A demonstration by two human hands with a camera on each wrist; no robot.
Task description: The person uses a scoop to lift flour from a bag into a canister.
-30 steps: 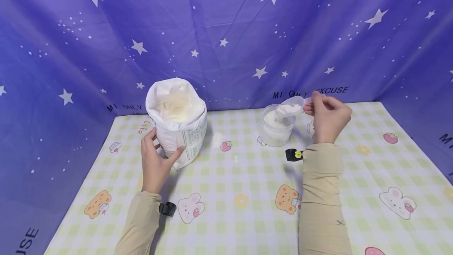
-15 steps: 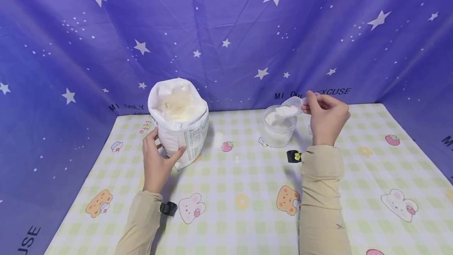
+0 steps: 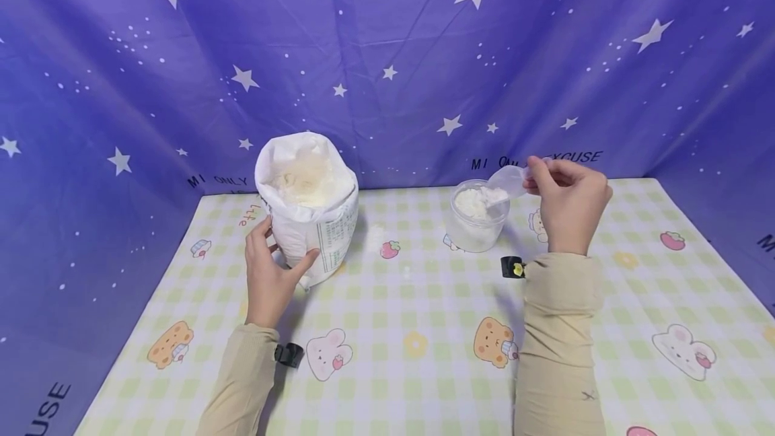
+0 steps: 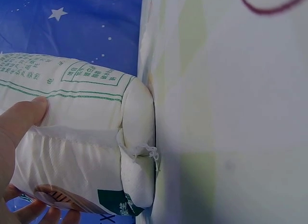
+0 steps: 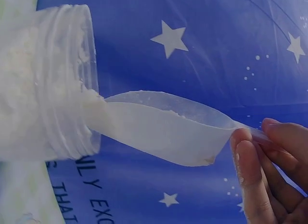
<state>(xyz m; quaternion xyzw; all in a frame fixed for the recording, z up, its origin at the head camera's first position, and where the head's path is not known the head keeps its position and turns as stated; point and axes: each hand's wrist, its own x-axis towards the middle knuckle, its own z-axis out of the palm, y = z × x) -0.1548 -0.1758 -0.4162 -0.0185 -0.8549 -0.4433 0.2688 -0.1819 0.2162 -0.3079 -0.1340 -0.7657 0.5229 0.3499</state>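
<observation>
A white cloth bag (image 3: 311, 241) of pale powder stands with its mouth rolled open, green print on its side. My left hand (image 3: 269, 284) grips the bag's lower left side, thumb on the front and fingers round the far side. In my right hand (image 3: 572, 207), thumb and fingers pinch the handle of a translucent scoop (image 5: 163, 132). The scoop tilts down to the left, its tip within the mouth of a clear plastic jar (image 3: 475, 231) filled with white powder. Some powder lies at the scoop's tip, partly hidden by the jar's rim in the right wrist view.
A green-and-white checked cloth (image 3: 387, 315) with cartoon prints covers the table. Behind it hangs a purple-blue curtain (image 3: 375, 19) with white stars. A small whitish patch (image 3: 377, 237), too faint to identify, shows on the cloth right of the bag.
The scoop has shifted slightly right and tipped lower over the jar, with less powder showing in it. My right hand moved a little right; the left hand keeps its grip on the bag.
</observation>
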